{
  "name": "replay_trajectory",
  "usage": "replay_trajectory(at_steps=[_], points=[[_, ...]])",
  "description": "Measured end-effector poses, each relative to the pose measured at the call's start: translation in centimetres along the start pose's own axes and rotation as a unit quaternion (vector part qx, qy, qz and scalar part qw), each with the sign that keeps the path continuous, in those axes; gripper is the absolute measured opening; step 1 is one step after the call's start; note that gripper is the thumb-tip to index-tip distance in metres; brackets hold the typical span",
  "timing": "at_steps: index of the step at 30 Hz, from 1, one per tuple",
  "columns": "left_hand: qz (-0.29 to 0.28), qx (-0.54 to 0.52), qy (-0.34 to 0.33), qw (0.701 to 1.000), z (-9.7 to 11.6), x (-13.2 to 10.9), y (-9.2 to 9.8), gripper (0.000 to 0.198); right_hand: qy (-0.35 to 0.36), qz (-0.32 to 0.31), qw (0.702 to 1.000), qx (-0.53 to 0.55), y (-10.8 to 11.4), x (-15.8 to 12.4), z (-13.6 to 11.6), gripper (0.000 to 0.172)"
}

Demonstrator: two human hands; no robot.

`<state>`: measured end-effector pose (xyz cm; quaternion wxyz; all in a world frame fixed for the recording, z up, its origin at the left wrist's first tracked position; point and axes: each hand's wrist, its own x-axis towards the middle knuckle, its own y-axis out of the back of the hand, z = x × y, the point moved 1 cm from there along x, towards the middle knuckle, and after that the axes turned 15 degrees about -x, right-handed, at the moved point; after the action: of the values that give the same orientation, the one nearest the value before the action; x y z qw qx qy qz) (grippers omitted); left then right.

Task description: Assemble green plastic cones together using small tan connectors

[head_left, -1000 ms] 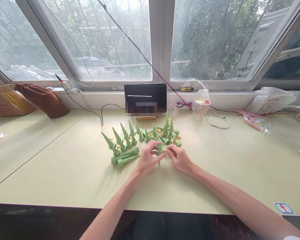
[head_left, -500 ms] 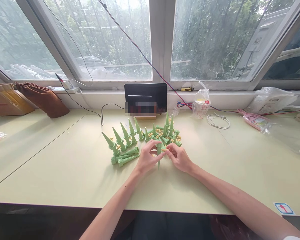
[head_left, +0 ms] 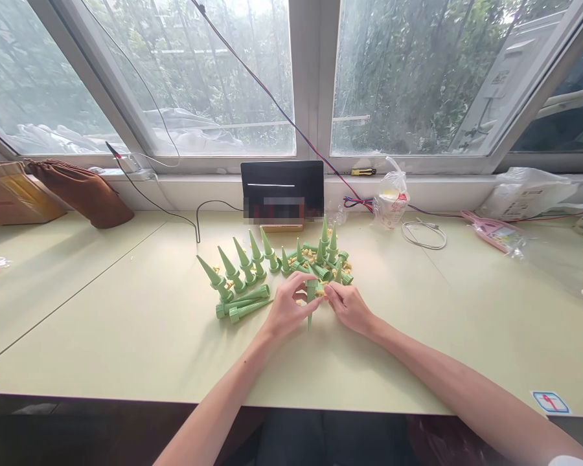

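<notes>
My left hand (head_left: pixel 289 301) grips a green plastic watering spike (head_left: pixel 311 294) between thumb and fingers, its tip pointing down. Just to the right, my right hand (head_left: pixel 347 304) has its fingers pinched close to the spike. A small yellow piece (head_left: pixel 320 293) shows by those fingertips; whether they grip it is hard to make out. Behind my hands lies a pile of green spikes (head_left: pixel 298 266) mixed with yellow pieces (head_left: pixel 346 266). To the left, several spikes (head_left: pixel 229 266) stand in a row, tips up, and two spikes (head_left: pixel 250 310) lie in front of them.
A dark-screened tablet (head_left: pixel 282 188) leans at the back on a small stand. A plastic-wrapped cup (head_left: pixel 391 200), a coiled white cable (head_left: pixel 423 234) and pink scissors (head_left: pixel 488 232) lie to the right. At the far left are a brown pouch (head_left: pixel 85 194) and a cardboard box (head_left: pixel 17 194).
My right hand has shifted slightly right, its fingertips a little farther from the spike. My left hand still holds the spike in nearly the same place.
</notes>
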<state>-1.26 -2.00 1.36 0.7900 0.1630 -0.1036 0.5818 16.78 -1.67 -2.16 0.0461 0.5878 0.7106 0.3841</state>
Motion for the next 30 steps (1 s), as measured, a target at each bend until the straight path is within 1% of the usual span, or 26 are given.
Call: replay_trajectory(at_steps=[5,7,11,16,22,24,26,28,30], points=[[0.01,-0.008,0.003,1.0,-0.43,0.01,0.13,0.032,-0.013,-0.008,1.0,0.017,0.35,-0.05,-0.42,0.024],[0.011,-0.007,0.004,1.0,-0.46,0.01,0.14,0.031,-0.008,-0.008,1.0,0.019,0.44,-0.04,-0.53,0.022],[0.007,0.001,-0.001,1.0,-0.18,0.01,0.04,0.031,0.0,-0.006,1.0,0.003,0.47,0.04,-0.52,0.024],[-0.007,0.023,-0.02,0.999,0.07,-0.08,-0.17,0.029,0.015,-0.003,1.0,-0.019,0.24,0.07,-0.25,0.034],[-0.009,0.027,-0.021,0.999,-0.05,-0.08,-0.16,0.029,0.004,0.002,1.0,-0.017,0.01,0.02,-0.1,0.039],[-0.001,0.024,-0.017,1.0,-0.1,-0.04,-0.08,0.029,-0.005,-0.001,1.0,-0.009,0.14,0.02,-0.22,0.037],[0.007,0.019,-0.012,1.0,-0.2,0.0,0.01,0.03,-0.008,-0.005,1.0,0.003,0.35,0.03,-0.43,0.031],[0.012,0.013,-0.009,1.0,-0.33,0.03,0.08,0.03,-0.005,-0.008,1.0,0.014,0.55,0.06,-0.65,0.024],[0.013,0.01,-0.007,1.0,-0.44,0.02,0.1,0.03,0.0,-0.008,1.0,0.017,0.69,0.08,-0.8,0.023]])
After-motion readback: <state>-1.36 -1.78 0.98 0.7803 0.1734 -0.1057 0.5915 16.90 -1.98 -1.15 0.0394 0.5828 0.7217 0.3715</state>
